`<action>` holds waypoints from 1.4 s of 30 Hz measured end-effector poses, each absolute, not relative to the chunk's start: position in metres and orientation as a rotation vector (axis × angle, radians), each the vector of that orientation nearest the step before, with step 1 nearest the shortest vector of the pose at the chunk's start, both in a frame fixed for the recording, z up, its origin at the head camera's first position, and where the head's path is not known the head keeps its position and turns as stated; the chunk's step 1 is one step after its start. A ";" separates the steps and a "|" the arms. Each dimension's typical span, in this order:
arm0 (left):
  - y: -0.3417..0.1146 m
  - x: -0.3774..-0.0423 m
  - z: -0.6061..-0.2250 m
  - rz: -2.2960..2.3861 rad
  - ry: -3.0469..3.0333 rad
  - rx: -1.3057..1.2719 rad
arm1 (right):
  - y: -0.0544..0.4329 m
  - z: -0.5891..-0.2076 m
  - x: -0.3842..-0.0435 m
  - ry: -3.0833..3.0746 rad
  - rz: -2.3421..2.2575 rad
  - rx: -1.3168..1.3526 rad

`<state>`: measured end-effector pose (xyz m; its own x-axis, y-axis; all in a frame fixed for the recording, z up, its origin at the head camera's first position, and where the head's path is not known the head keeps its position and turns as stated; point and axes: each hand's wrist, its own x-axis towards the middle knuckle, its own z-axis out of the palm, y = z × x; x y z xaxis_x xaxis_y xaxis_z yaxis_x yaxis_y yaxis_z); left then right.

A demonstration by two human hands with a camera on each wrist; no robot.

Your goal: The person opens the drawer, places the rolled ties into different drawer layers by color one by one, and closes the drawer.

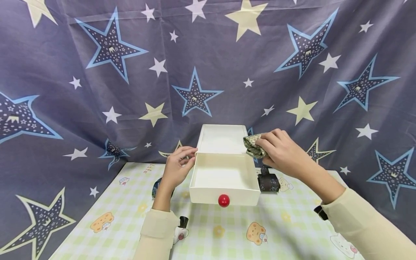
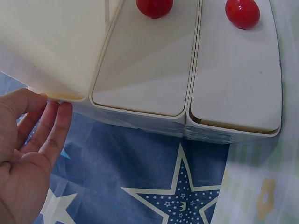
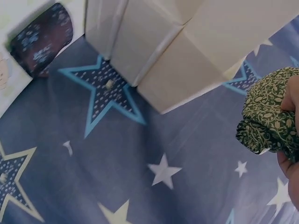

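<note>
Green patterned cloth (image 1: pixel 252 146) held up by an open white drawer (image 1: pixel 224 198)
The cloth is bunched in the right hand (image 1: pixel 280 153), its grip closed round it near the drawer's far right corner, seemingly to keep the folds together; the left hand (image 1: pixel 176 165) has a loose grip, fingertips touching the far left edge, perhaps as a steadying touch; a dark bundle (image 1: pixel 269 182) lies on the desk (image 1: pixel 234 224), right of the drawer; a starry backdrop (image 1: pixel 130 94) hangs behind.

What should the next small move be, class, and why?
Probably move the right hand leftward, bringing the green patterned cloth over the open drawer: the hand grips the cloth beside the drawer, whose bare floor shows, while the left hand touches the opposite side.
</note>
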<state>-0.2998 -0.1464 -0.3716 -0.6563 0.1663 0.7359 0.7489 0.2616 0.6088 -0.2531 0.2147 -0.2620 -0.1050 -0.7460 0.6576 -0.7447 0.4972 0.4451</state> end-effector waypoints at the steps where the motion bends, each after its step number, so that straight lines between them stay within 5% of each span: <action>1: -0.146 -0.300 -0.372 -1.405 -1.996 -0.826 | 0.210 -0.262 -0.252 -1.836 -0.003 1.249; 26: -0.145 -0.299 -0.370 -1.421 -1.980 -0.827 | 0.144 -0.290 -0.250 -1.963 -0.099 1.441; 42: -0.145 -0.300 -0.371 -1.395 -1.994 -0.827 | 0.124 -0.299 -0.255 -2.153 -0.327 1.327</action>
<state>-0.2997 -0.1452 -0.3712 -0.6508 0.1661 0.7408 0.7529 0.2669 0.6016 -0.2553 0.1243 -0.2993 -0.3347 -0.8756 0.3483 -0.7328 0.4743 0.4879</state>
